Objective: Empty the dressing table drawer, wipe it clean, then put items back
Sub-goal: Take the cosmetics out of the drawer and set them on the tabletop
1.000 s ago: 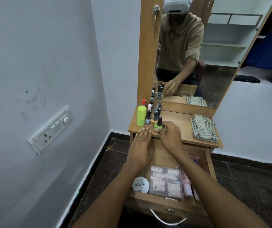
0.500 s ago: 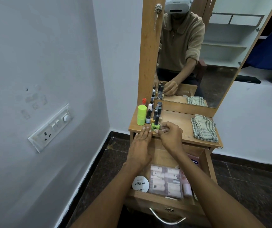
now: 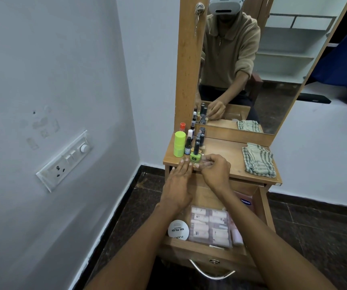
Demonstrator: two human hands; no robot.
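Lime green catches my eye first: a green nail polish bottle (image 3: 195, 157) with a black cap stands upright at the front edge of the wooden bench (image 3: 227, 152), the nearest of a cluster of small dark-capped bottles (image 3: 199, 139). Just left of it stand a lime cylinder (image 3: 179, 144) and a slim blue-labelled bottle (image 3: 187, 146). My right hand (image 3: 215, 170) sits just beside the green bottle, fingers curled with the tips close to its base; whether they pinch it or hold anything I cannot tell. My left hand (image 3: 178, 183) lies flat with straight fingers, tips resting on the bench's front edge below the bottle. A folded checked cloth (image 3: 258, 163) lies on the right side of the bench, well apart from the bottles. Below, the drawer (image 3: 260, 208) is pulled out and holds a round white tin (image 3: 178, 230) at front left, a clear compartment box (image 3: 210, 226) beside it, and pinkish items along the right wall. A mirror (image 3: 273, 59) rises behind the bench.
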